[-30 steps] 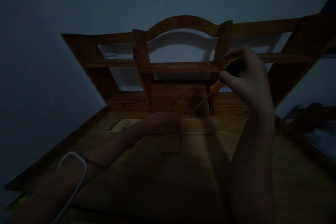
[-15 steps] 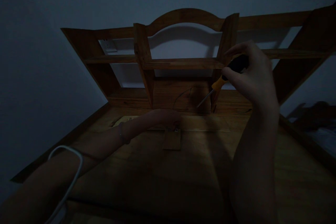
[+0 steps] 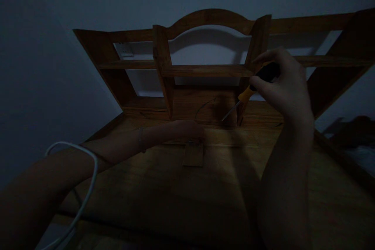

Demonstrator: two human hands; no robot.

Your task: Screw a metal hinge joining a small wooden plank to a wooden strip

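Note:
My right hand [image 3: 285, 82] is closed on a screwdriver [image 3: 246, 93] with a black and yellow handle, raised over the desk. Its metal shaft slants down and left, and the tip stays in the air. Down at the desktop, my left hand [image 3: 189, 129] reaches in from the left to the top end of a small wooden piece [image 3: 193, 155] lying flat. Its fingertips are in shadow there, so I cannot make out what they hold. A white cable [image 3: 94, 170] loops over my left forearm.
A wooden shelf unit [image 3: 205, 71] with an arched top rail stands along the back of the desk [image 3: 222, 187]. A thin dark wire [image 3: 202, 106] curves up behind my left hand. A wall socket [image 3: 126, 50] shows through the left opening. Dim clutter [image 3: 354, 140] lies beyond the right edge.
The view has shifted slightly. My left forearm has swung up a little, now covering the pale patch on the desktop, and the cable has moved with it. The screwdriver keeps nearly the same pose.

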